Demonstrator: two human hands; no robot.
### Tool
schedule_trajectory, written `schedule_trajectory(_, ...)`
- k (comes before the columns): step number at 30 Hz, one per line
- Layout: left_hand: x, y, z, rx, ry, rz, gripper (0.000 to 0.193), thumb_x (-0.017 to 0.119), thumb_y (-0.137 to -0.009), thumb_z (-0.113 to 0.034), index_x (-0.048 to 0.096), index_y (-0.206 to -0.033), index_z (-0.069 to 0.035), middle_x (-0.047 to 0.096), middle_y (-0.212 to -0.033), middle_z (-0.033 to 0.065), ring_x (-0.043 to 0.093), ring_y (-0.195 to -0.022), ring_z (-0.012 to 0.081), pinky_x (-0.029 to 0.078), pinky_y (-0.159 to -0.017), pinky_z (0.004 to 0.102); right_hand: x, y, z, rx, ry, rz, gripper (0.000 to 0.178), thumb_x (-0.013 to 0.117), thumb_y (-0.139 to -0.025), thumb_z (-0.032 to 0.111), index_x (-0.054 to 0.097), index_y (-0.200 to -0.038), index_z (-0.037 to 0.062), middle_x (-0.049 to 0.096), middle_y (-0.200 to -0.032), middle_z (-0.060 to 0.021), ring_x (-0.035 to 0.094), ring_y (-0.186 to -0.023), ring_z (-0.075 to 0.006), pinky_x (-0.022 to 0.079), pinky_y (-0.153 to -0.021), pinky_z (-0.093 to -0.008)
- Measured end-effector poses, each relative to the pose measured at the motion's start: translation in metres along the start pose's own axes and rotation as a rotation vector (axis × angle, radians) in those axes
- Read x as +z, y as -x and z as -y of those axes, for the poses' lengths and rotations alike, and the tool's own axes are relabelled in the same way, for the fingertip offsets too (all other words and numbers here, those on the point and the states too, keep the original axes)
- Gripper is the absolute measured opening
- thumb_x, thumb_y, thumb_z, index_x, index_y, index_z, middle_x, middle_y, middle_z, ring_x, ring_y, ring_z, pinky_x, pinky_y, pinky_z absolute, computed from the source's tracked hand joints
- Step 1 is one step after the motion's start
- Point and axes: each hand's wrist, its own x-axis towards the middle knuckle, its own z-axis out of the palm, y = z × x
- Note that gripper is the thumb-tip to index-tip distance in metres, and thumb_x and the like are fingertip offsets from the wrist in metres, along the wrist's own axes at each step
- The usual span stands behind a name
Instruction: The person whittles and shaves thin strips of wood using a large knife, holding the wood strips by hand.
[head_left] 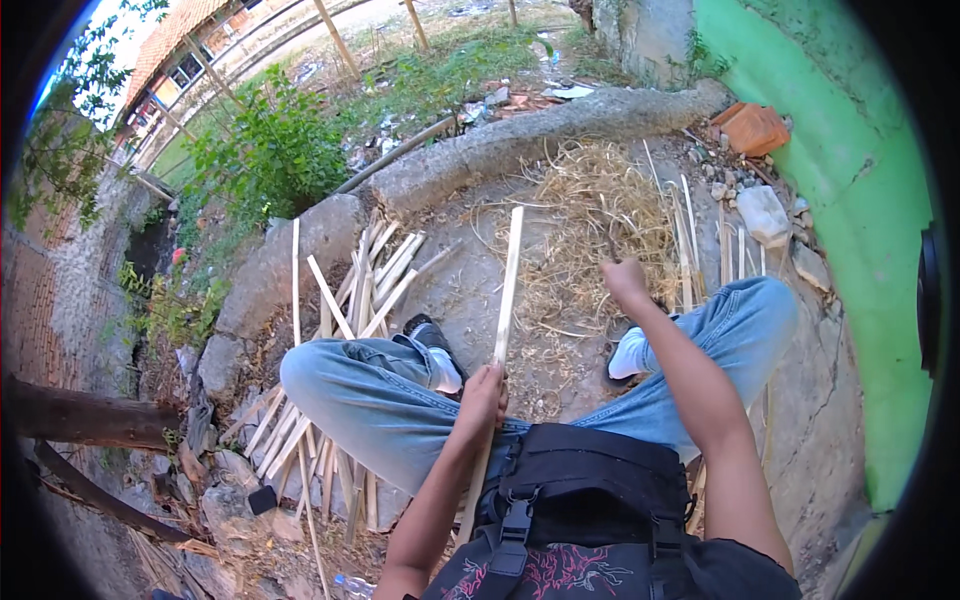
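My left hand [482, 402] is closed around a long pale bamboo strip [509, 280]. The strip points away from me, its lower end running back beside my waist. Further forward and to the right, my right hand [627, 284] is clenched, apart from the strip. A thin dark shape seems to extend from this fist, but against the shavings I cannot make out what it is. Beyond the fist lies a heap of curly, straw-coloured shavings [590, 215]. My legs are bent and spread, with the strip between them.
Cut strips [385, 275] lie piled beyond my left knee, and more [290, 440] lie beside that leg. Others [688, 235] stand at the right. A low rough concrete curb [540, 135] curves ahead. A green wall [830, 150], a white rock [763, 215] and orange tiles [753, 129] border the right.
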Motion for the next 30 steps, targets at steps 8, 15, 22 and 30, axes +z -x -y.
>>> schedule_trajectory(8,0.007,-0.008,0.003,0.138,-0.404,0.041,0.028,0.063,-0.090,-0.029,0.055,-0.080,-0.004,0.046,-0.057,-0.0028,0.040,-0.053,0.0058,0.034,-0.046,0.0261,0.011,0.101,0.020,-0.558,0.358,0.366,0.026,0.064,-0.076,0.028,0.069,-0.076,0.0033,0.066,-0.068,-0.0181,0.067,-0.066,-0.0328,0.053,-0.065,-0.0404)
schedule_trajectory(15,0.000,-0.023,0.028,0.345,-0.522,0.012,0.034,0.049,-0.097,-0.031,0.053,-0.086,0.001,0.049,-0.059,0.0035,0.049,-0.056,0.0139,0.040,-0.052,0.0321,0.032,0.122,-0.007,-0.934,0.623,0.480,0.018,0.065,-0.072,0.027,0.066,-0.071,0.0086,0.061,-0.058,-0.0171,0.062,-0.057,-0.0364,0.052,-0.056,-0.0449)
schedule_trajectory(22,0.007,0.006,0.022,0.300,-0.756,-0.027,0.033,0.048,-0.095,-0.026,0.055,-0.091,0.006,0.059,-0.071,0.0254,0.059,-0.067,0.0394,0.044,-0.064,0.0453,0.007,0.003,-0.008,-0.221,0.610,0.178,0.026,0.062,-0.072,0.022,0.068,-0.076,-0.0022,0.067,-0.079,-0.0238,0.067,-0.066,-0.0341,0.053,-0.065,-0.0433)
schedule_trajectory(30,0.009,-0.008,0.023,0.268,-0.714,-0.173,0.034,0.056,-0.093,-0.030,0.054,-0.093,0.005,0.057,-0.067,0.0151,0.055,-0.063,0.0212,0.044,-0.061,0.0388,-0.002,-0.017,-0.003,0.168,-0.120,0.080,0.022,0.060,-0.073,0.018,0.063,-0.068,-0.0039,0.060,-0.059,-0.0101,0.056,-0.049,-0.0230,0.045,-0.052,-0.0388)
